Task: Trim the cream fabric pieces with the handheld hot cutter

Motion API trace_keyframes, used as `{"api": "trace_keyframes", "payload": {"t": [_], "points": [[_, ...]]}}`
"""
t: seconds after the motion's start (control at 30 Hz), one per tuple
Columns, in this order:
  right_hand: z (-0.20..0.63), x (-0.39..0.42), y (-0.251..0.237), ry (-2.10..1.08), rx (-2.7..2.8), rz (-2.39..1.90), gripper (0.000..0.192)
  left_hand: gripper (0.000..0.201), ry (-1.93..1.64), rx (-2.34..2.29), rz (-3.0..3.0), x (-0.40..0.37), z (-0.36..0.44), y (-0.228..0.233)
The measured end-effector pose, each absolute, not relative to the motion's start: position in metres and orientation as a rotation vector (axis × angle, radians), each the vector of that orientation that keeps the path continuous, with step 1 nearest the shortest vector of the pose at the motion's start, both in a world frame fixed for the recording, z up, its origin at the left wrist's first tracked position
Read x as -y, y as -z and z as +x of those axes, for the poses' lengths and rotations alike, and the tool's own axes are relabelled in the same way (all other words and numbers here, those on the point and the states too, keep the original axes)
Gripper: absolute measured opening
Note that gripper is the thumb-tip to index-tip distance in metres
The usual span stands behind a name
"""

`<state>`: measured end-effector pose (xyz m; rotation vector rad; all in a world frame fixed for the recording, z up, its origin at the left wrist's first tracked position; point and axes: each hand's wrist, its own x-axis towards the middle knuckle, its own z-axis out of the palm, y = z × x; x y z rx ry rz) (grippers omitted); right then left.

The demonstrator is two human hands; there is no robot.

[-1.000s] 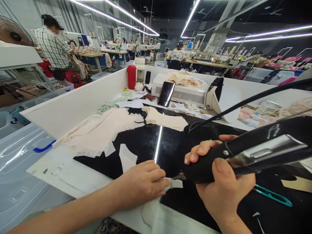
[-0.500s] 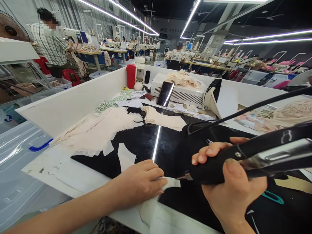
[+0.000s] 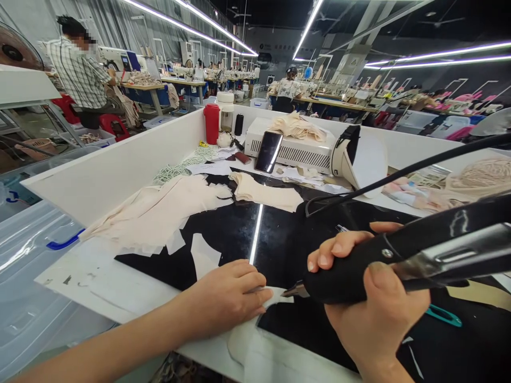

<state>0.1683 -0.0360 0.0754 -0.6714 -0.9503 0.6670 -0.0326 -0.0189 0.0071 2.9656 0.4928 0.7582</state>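
My right hand (image 3: 375,303) is wrapped round a black corded cutting tool (image 3: 335,279) with a bright metal lever along its side. The metal tip of the tool points left and touches, or lies just over, a small white fabric piece (image 3: 281,297). My left hand (image 3: 229,292) is closed on the left end of this piece, its fingertips pressing it down close to the tip. Most of that end is hidden under the fingers. Beneath both lies a glossy black board (image 3: 223,229). Behind my left hand rests another pale cut piece (image 3: 203,255).
Pale fabric layers (image 3: 159,213) and a small fabric stack (image 3: 267,191) lie farther back. A phone (image 3: 269,151) leans on a white vented box (image 3: 307,151). A red flask (image 3: 212,123) stands near the white side wall (image 3: 99,170). The black cable (image 3: 415,170) crosses at right, above teal snips (image 3: 445,316).
The tool in my right hand has moved slightly left, so its tip is farther over the white fabric piece and nearer my left fingers. My left hand has stayed almost still.
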Motion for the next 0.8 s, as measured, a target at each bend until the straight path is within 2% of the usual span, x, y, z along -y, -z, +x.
{"api": "trace_keyframes", "payload": {"t": [0.17, 0.4, 0.8], "points": [[0.163, 0.042, -0.07, -0.715, 1.001, -0.66, 0.042, 0.018, -0.755, -0.5, 2.99, 0.019, -0.033, -0.008], [0.165, 0.043, -0.069, -0.737, 0.993, -0.666, 0.035, 0.015, -0.757, -0.486, 2.976, 0.018, -0.032, -0.006], [0.171, 0.043, -0.071, -0.689, 0.956, -0.675, 0.043, 0.014, -0.798, -0.466, 2.967, 0.017, -0.033, -0.004]]}}
